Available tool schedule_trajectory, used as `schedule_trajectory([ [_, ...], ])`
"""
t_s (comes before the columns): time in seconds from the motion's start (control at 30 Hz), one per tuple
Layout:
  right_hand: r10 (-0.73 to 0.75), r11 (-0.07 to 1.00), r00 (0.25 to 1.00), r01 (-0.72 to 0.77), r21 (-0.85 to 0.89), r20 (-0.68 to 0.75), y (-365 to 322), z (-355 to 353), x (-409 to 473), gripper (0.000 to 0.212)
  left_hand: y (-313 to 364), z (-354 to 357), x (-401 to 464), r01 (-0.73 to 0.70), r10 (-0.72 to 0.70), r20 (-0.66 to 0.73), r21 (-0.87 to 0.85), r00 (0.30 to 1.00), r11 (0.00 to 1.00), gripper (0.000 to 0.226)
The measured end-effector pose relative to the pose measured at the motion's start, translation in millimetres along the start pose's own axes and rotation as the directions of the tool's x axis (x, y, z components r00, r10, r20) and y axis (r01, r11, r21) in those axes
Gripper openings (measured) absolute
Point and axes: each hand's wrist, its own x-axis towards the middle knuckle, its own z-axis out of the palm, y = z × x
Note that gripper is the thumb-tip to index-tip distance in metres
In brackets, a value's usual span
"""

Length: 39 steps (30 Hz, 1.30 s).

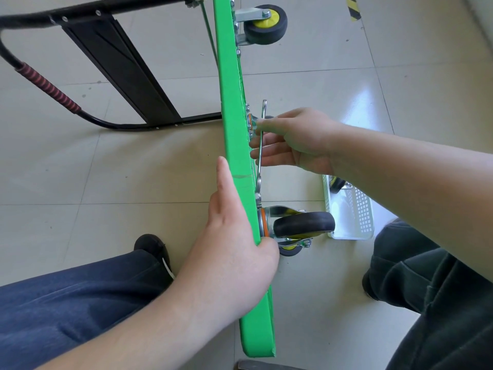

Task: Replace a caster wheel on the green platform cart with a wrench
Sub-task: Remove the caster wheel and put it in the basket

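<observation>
Beside the green platform cart (234, 124) (rigid, tipped on edge) we steady it with our left hand (234, 236) gripping its rim, right hand (290, 140) pinching the thin, stiff wrench (261, 145) mid-shaft.

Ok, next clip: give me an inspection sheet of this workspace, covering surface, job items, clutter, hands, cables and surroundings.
Surface: pale tiled floor, glossy, with a glare patch at right.
Job's things: green platform cart tipped on its edge, black handle lying on the floor; wrench at the wheel-side fittings; near caster and far caster both mounted.
Clutter: white perforated basket on the floor, a wheel partly visible inside.
Hands: left hand grips the deck edge near the near caster; right hand holds the wrench.
Cables: nothing seen.
Surroundings: yellow-black hazard strip at top right; the person's legs at the bottom corners.
</observation>
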Motion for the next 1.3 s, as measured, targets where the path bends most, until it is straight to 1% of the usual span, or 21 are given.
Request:
schedule_trajectory([
  [0.27,-0.044,0.997,0.998,0.046,-0.062,0.048,-4.3,-3.8,-0.5,0.034,-0.8,0.3,0.5,-0.005,0.005,-0.010,-0.002,1.000,1.000,0.117],
  [0.43,-0.084,0.992,0.995,0.089,-0.094,0.060,-6.5,-2.3,-3.1,0.029,-0.6,0.3,0.6,-0.009,0.009,-0.011,0.001,1.000,1.000,0.117],
  [0.6,-0.084,0.992,0.994,0.089,-0.086,0.063,-6.3,-3.6,-5.8,0.023,-0.1,0.1,0.4,-0.002,0.002,-0.005,-0.001,1.000,1.000,0.117],
  [0.77,-0.105,0.992,0.994,0.108,-0.066,0.044,-2.8,-4.5,-6.4,0.021,-0.1,0.3,0.6,-0.002,0.002,-0.009,0.010,1.000,1.000,0.117],
  [1.0,-0.148,0.982,0.989,0.148,-0.116,0.006,-1.8,-0.6,-10.0,0.026,0.1,0.6,0.4,-0.006,0.007,-0.015,0.007,1.000,1.000,0.116],
  [1.3,-0.264,0.948,0.964,0.257,-0.190,-0.014,-1.8,9.1,-24.1,0.023,-0.9,0.1,0.2,-0.008,0.007,-0.013,-0.016,1.000,1.000,0.117],
])
